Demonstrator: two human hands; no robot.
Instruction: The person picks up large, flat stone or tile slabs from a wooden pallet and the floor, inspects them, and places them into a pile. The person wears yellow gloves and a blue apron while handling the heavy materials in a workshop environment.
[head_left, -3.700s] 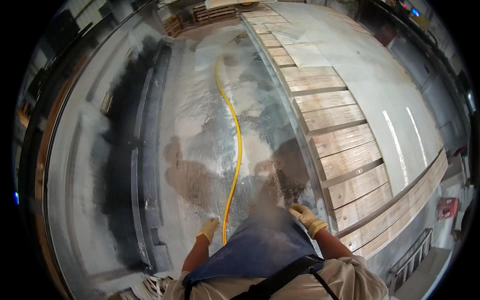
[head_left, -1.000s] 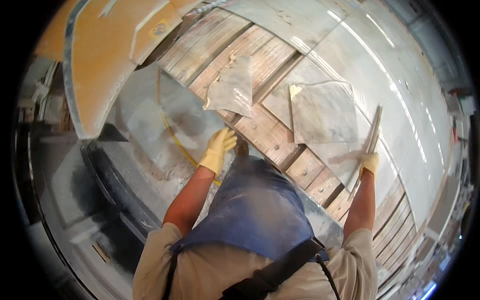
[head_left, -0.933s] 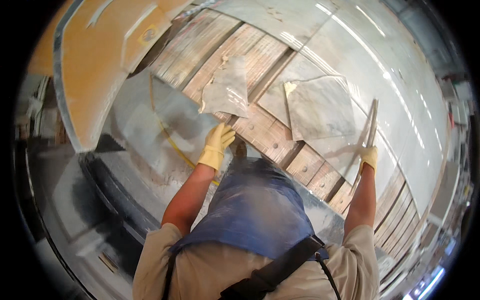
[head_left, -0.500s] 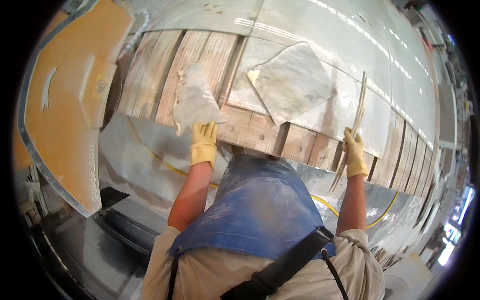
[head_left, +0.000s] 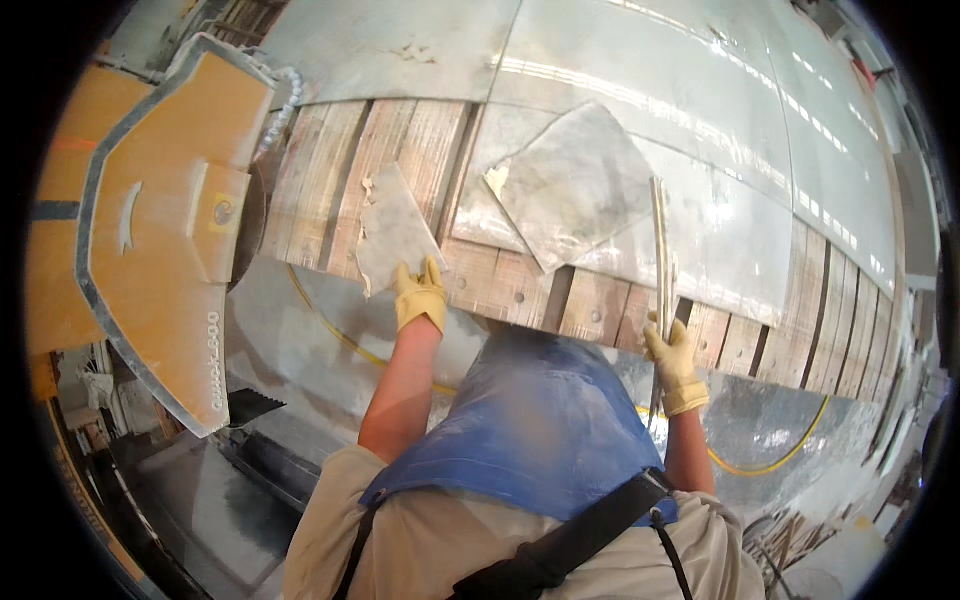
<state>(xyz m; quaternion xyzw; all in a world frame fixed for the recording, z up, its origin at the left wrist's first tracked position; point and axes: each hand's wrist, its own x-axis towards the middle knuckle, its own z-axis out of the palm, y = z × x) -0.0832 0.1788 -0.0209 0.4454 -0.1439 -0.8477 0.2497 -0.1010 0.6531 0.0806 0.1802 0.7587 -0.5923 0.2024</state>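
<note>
My gloved left hand point(head_left: 420, 296) grips the near edge of a small jagged grey stone offcut point(head_left: 398, 228), which lies on the wooden slats and hangs slightly over their front edge. In my gloved right hand point(head_left: 676, 362) are long thin strips of stone point(head_left: 661, 240), held roughly upright with their lower ends beside my apron. Between the hands, farther back, lies a larger squarish grey stone piece point(head_left: 580, 185) with one broken corner. It rests askew on a pale slab point(head_left: 715, 240).
A yellow-orange saw guard point(head_left: 150, 240) with a dark blade stands at the left. Large glossy slabs point(head_left: 640, 60) cover the far part of the slatted table point(head_left: 520, 290). A yellow hose point(head_left: 765, 465) hangs along the table's grey front.
My right hand has moved left and nearer my body with the strips, which now stand more upright. My left hand stays at the offcut. The view has shifted slightly.
</note>
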